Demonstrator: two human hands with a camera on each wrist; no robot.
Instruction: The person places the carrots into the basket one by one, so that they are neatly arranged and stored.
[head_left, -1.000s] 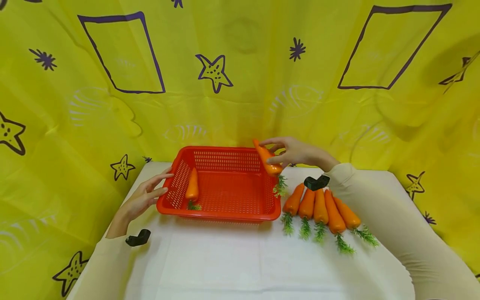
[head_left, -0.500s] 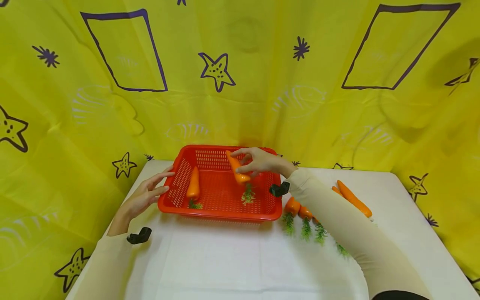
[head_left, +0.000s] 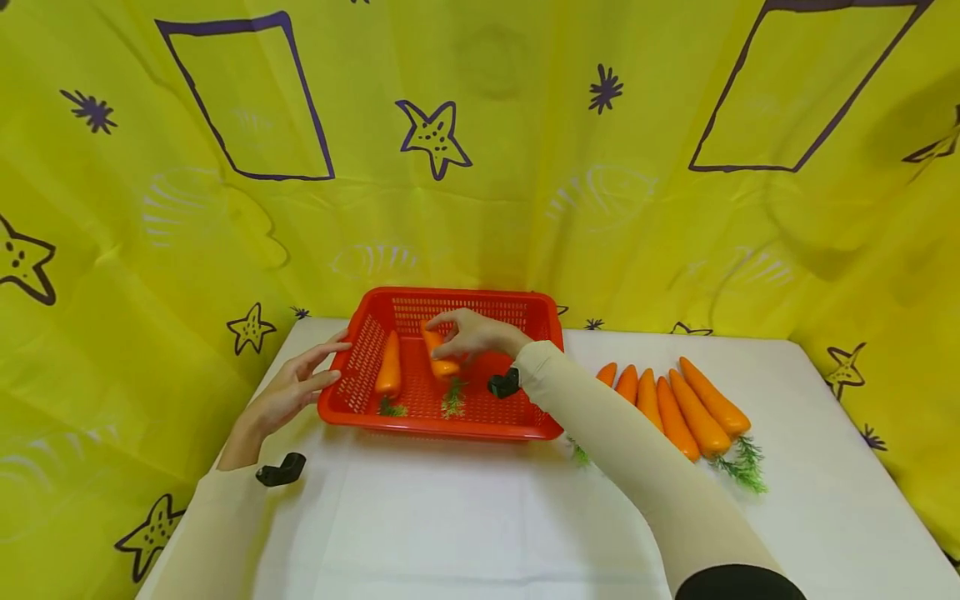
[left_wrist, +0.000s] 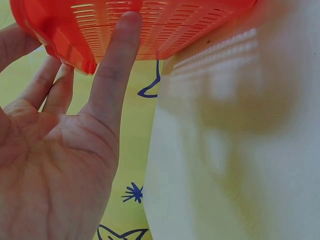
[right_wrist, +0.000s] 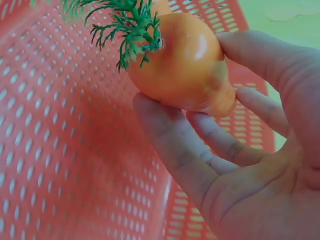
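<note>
A red plastic basket with slotted walls stands at the back of the table. My right hand is inside it, pinching a carrot between thumb and fingers; its leafy green end points toward me. In the right wrist view, the thumb and fingertips press the held carrot from opposite sides. Left of it lies another carrot along the basket's left wall. My left hand touches the basket's left side with fairly straight fingers. In the left wrist view, the thumb lies against the outer wall.
To the right of the basket, several carrots lie fanned out on the white tabletop. My right sleeve covers part of them. A yellow curtain hangs close behind and around the table.
My right hand has carried the carrot left, from over the basket's right rim down into the basket beside the other carrot. The left hand has stayed at the basket's left side.
</note>
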